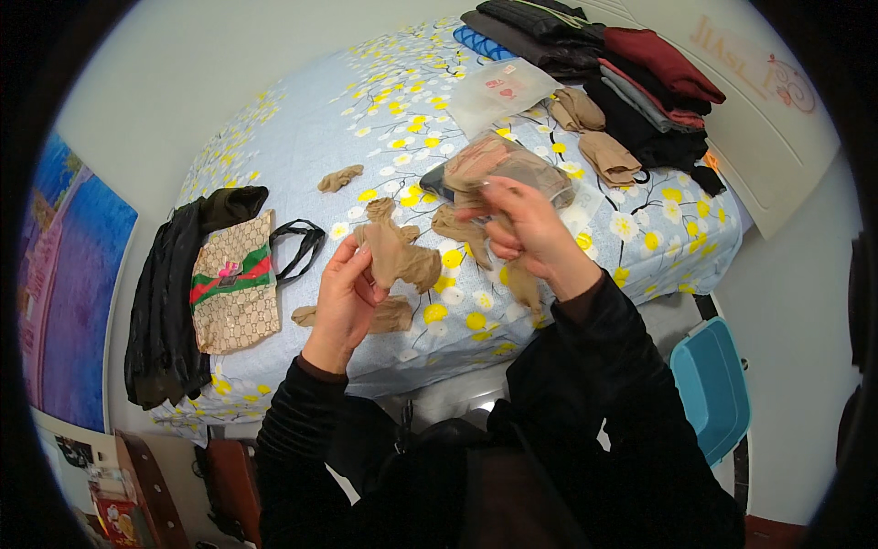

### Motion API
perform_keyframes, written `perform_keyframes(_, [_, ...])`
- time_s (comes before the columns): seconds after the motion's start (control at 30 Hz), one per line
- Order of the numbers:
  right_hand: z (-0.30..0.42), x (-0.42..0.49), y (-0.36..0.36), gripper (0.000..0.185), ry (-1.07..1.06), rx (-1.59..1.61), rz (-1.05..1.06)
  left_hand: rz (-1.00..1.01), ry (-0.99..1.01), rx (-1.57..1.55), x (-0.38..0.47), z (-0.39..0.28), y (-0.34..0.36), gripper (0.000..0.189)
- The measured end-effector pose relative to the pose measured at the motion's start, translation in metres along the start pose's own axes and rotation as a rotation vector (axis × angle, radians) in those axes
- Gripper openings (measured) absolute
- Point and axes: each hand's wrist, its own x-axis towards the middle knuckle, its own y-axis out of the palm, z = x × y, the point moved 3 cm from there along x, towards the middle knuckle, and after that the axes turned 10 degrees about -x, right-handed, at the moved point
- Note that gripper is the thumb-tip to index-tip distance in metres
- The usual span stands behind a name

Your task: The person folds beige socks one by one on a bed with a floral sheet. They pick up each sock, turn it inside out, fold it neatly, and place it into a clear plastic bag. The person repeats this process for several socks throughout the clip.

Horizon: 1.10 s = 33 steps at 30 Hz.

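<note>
My left hand pinches a thin beige nylon sock between thumb and fingers, its bunched end drooping to the right. Slightly blurred, my right hand grips another beige nylon sock, which hangs below the palm. Behind the right hand lies a clear plastic bag of folded beige hosiery, partly hidden by the fingers. Between the hands, a crumpled beige sock rests on the flowered bedspread. One more beige sock lies partly behind my left wrist, and a small twisted one sits farther back.
At left, a patterned tote bag lies beside dark folded clothing. Stacked clothes, a white plastic bag and folded beige hosiery occupy the back right. A blue plastic tub stands beyond the bed's right edge.
</note>
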Motion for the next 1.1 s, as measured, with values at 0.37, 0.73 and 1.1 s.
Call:
perform_keyframes(0.37, [-0.068, -0.01, 0.034, 0.029, 0.257, 0.369, 0.5, -0.009, -0.009, -0.101, -0.005, 0.002, 0.03, 0.027])
perform_keyframes(0.73, [-0.079, -0.057, -0.024, 0.016, -0.054, -0.078, -0.239, -0.223, -0.072, 0.469, -0.024, 0.011, -0.03, 0.027])
perform_keyframes(1.1, [-0.069, -0.065, -0.03, 0.017, -0.014, 0.184, -0.15, -0.102, -0.066, 0.268, -0.016, 0.019, -0.012, 0.036])
